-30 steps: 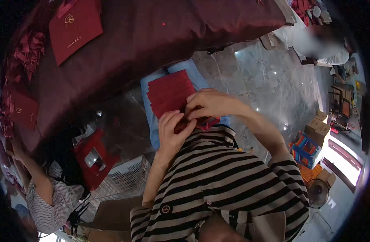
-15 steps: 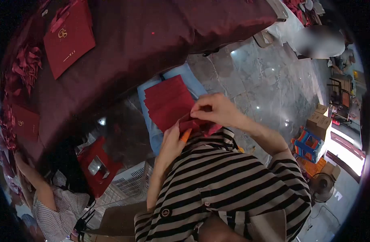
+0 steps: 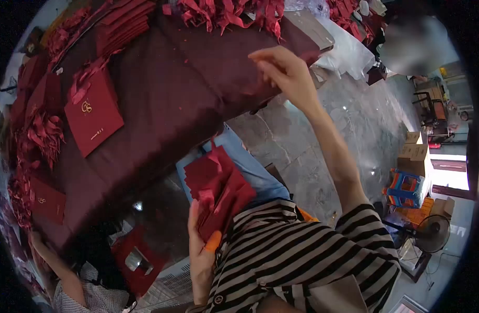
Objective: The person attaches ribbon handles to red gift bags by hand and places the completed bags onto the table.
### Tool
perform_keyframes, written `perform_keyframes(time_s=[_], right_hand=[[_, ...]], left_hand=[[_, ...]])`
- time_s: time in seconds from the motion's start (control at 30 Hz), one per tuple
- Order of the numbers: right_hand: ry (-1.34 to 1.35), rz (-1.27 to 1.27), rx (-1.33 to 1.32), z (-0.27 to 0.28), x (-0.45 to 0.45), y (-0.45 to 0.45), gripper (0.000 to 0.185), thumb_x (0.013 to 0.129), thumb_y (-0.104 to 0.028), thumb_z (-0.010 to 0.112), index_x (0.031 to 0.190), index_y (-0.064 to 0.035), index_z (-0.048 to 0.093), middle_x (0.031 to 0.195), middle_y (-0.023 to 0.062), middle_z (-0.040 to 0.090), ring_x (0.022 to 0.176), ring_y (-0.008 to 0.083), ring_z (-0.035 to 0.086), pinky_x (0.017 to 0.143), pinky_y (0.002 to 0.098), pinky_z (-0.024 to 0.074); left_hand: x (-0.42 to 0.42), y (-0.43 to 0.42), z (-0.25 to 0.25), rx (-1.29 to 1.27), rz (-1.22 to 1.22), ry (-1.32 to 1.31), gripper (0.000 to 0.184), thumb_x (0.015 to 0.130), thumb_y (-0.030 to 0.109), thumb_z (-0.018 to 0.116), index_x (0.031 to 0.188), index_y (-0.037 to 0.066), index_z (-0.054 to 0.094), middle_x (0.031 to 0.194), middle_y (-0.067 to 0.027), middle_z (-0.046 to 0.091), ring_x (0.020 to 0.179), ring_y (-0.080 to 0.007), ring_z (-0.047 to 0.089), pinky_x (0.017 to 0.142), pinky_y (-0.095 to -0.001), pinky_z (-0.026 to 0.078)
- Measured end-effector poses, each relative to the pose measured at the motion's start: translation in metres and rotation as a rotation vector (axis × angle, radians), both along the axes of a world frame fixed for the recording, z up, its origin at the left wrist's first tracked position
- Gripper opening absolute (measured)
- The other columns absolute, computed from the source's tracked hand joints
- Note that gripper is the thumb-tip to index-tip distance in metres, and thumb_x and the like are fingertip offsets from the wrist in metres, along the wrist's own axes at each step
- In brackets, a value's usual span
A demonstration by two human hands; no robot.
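While left hand [image 3: 200,266] holds near end of deep-red stack of flat, step-edged pieces [image 3: 233,185], its fingers stay close against bundle, thumb in bright-orange cover [image 3: 213,241]. Stack lies on lap, over light-blue jeans [image 3: 256,169]. Right hand [image 3: 284,73] raised, seen against edge of dark maroon tablecloth [image 3: 161,88]; fingers loosely curled, narrow gap to thumb; cannot tell if anything pinched. Loose red ribbons [image 3: 229,13] heaped on far side.

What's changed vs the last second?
Right hand let go of the red stack and moved forward, over the dark red tablecloth; whether it holds anything is unclear. Ribbon now shows across the stack's face. Unchanged: left hand holding the stack on the lap.
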State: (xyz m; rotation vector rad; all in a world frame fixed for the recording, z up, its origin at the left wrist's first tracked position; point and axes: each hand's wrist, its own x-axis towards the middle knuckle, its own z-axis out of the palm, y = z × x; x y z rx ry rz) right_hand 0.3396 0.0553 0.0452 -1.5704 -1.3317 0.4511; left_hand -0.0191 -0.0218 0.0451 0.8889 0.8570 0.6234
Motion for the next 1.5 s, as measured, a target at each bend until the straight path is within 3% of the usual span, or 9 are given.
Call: perform_keyframes(time_s=[0.07, 0.33, 0.5, 0.6, 0.73, 0.83, 1.0, 1.17, 1.5], right_hand=[[-0.502, 0.005, 0.231, -0.007, 0.034, 0.035, 0.028, 0.084, -0.004, 0.061, 0.111, -0.0099, 0.065, 0.100, 0.0088, 0.064, 0.087, 0.0264, 0.065, 0.071, 0.0352, 0.0522], [-1.133, -0.085, 0.263, -0.026, 0.048, 0.130, 0.009, 0.085, -0.017, 0.061, 0.093, -0.0131, 0.064, 0.107, -0.0047, 0.061, 0.107, 0.0191, 0.054, 0.080, 0.0320, 0.0528], [-0.673, 0.309, 0.389, -0.007, -0.031, 0.081, 0.010, 0.086, -0.013, 0.062, 0.095, -0.0091, 0.062, 0.098, 0.0047, 0.062, 0.096, 0.0260, 0.060, 0.080, 0.0368, 0.0522], [-0.075, 0.549, 0.017, 0.020, -0.074, 0.026, 0.014, 0.092, -0.015, 0.058, 0.100, -0.0040, 0.059, 0.090, 0.0122, 0.063, 0.087, 0.0265, 0.065, 0.071, 0.0365, 0.0552], [0.808, 0.192, 0.101, 0.048, -0.045, -0.005, 0.016, 0.098, -0.014, 0.052, 0.103, -0.0009, 0.060, 0.088, 0.0051, 0.062, 0.082, 0.0128, 0.063, 0.069, 0.0295, 0.0552], [0.553, -0.051, 0.423, 0.052, -0.027, -0.026, 0.019, 0.096, -0.013, 0.055, 0.108, -0.0001, 0.062, 0.099, 0.0052, 0.065, 0.082, 0.0113, 0.062, 0.078, 0.0255, 0.0516], [0.479, 0.097, -0.076, 0.013, -0.095, -0.077, 0.016, 0.086, -0.002, 0.066, 0.102, 0.0004, 0.067, 0.100, 0.0080, 0.068, 0.089, 0.0134, 0.063, 0.078, 0.0263, 0.0511], [0.265, 0.099, -0.355, -0.067, -0.153, -0.096, 0.014, 0.083, 0.000, 0.067, 0.097, 0.0019, 0.064, 0.090, 0.0098, 0.065, 0.079, 0.0157, 0.065, 0.070, 0.0257, 0.0508], [-0.176, 0.049, -0.249, -0.102, -0.186, -0.114, 0.015, 0.074, -0.001, 0.071, 0.083, -0.0034, 0.059, 0.079, 0.0090, 0.059, 0.070, 0.0267, 0.062, 0.058, 0.0351, 0.0503]], left_hand=[[0.005, 0.002, 0.007, 0.187, -0.009, 0.084, 0.074, 0.081, -0.013, 0.046, 0.150, 0.002, 0.021, 0.151, -0.0159, 0.026, 0.140, -0.0270, 0.028, 0.115, -0.0354, 0.021], [0.055, -0.002, -0.088, 0.821, -0.430, 0.731, 0.068, 0.088, 0.016, 0.058, 0.148, 0.007, 0.027, 0.139, -0.0215, 0.038, 0.132, -0.0402, 0.031, 0.112, -0.0488, 0.021], [0.041, 0.020, -0.109, 0.923, -0.611, 0.692, 0.060, 0.085, 0.017, 0.060, 0.140, 0.003, 0.040, 0.137, -0.0163, 0.043, 0.132, -0.0351, 0.034, 0.111, -0.0525, 0.025], [0.034, 0.036, -0.119, 1.375, -0.672, 0.781, 0.059, 0.083, 0.023, 0.066, 0.135, 0.007, 0.045, 0.131, -0.0149, 0.046, 0.123, -0.0346, 0.042, 0.105, -0.0539, 0.033], [0.034, 0.040, -0.124, 1.364, -0.530, 0.971, 0.050, 0.079, 0.030, 0.071, 0.120, 0.006, 0.054, 0.122, -0.0138, 0.050, 0.116, -0.0343, 0.046, 0.099, -0.0537, 0.035], [0.032, 0.042, -0.114, 1.265, -0.399, 1.019, 0.044, 0.077, 0.031, 0.074, 0.109, 0.006, 0.057, 0.119, -0.0147, 0.052, 0.108, -0.0340, 0.049, 0.094, -0.0542, 0.035], [0.014, 0.056, -0.108, 0.643, -0.492, 0.759, 0.029, 0.080, 0.014, 0.071, 0.106, 0.006, 0.061, 0.097, -0.0133, 0.064, 0.094, -0.0333, 0.057, 0.089, -0.0419, 0.037], [0.012, 0.064, -0.098, 0.419, -0.422, 0.582, 0.032, 0.080, 0.006, 0.069, 0.111, 0.003, 0.065, 0.098, -0.0170, 0.069, 0.091, -0.0262, 0.066, 0.080, -0.0339, 0.050], [0.008, 0.055, -0.116, 0.350, -0.372, 0.516, 0.030, 0.081, 0.005, 0.067, 0.111, 0.003, 0.066, 0.102, -0.0143, 0.069, 0.094, -0.0231, 0.067, 0.080, -0.0331, 0.051]])
